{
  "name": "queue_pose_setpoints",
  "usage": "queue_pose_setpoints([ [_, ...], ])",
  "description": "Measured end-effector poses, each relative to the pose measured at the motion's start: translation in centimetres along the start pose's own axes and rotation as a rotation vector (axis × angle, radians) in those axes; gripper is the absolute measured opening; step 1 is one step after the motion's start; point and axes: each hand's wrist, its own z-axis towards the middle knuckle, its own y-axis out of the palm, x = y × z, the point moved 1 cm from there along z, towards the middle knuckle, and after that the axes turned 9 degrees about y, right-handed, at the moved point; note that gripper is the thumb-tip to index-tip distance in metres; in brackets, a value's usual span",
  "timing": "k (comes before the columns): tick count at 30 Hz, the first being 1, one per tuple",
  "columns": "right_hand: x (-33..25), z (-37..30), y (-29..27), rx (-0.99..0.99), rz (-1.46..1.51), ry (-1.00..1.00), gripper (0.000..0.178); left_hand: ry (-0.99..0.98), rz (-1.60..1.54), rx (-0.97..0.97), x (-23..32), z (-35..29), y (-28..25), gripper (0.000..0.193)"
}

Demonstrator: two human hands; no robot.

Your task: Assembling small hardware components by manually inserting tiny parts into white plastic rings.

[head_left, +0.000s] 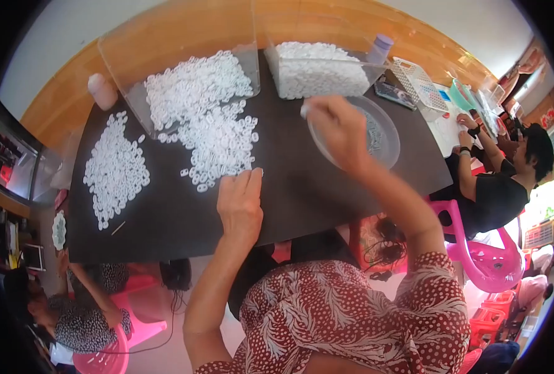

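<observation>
My left hand (240, 204) rests on the dark table with its fingers stretched forward, touching the near edge of a loose heap of small white oval plastic pieces with holes (224, 140). My right hand (340, 129) is closed, slightly blurred, above the left side of a round clear plastic dish (390, 156). A small white piece (305, 111) shows at its fingertips; its exact shape is unclear. Inside the dish lie small greyish parts (375, 134), too small to name. The heap spills from a clear bin (116, 87) tipped toward me.
A second clear bin (324, 71) holds more white pieces. Another white pile (116, 171) and a thin stick (118, 228) lie left. A pinkish bottle (102, 91), purple-capped bottle (380, 48), phone (394, 95) and white basket (420, 84) stand around. People sit at both sides.
</observation>
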Motion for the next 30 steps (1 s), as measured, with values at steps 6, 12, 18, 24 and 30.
queue_pose_setpoints([
  [6,4.3,10.8,-2.8,0.136,-0.121,0.058,0.019,0.349,0.295,-0.259,-1.1,1.2,1.8,0.012],
  [12,9.0,14.5,-2.7,0.089,-0.420,0.018,0.013,0.344,0.254,-0.239,-1.5,1.3,1.9,0.016],
  [18,6.8,9.9,-4.1,0.155,-0.498,-0.217,0.014,0.260,0.228,-0.216,-1.4,1.6,0.4,0.010],
  [24,8.0,0.4,-6.6,-0.393,-0.469,-0.067,0.009,0.054,0.040,-0.059,-0.5,1.1,-2.1,0.010],
  [30,10.4,-3.0,-5.3,-0.414,-0.553,-0.067,0.005,-0.242,-0.258,0.022,1.7,-0.5,-3.1,0.004],
])
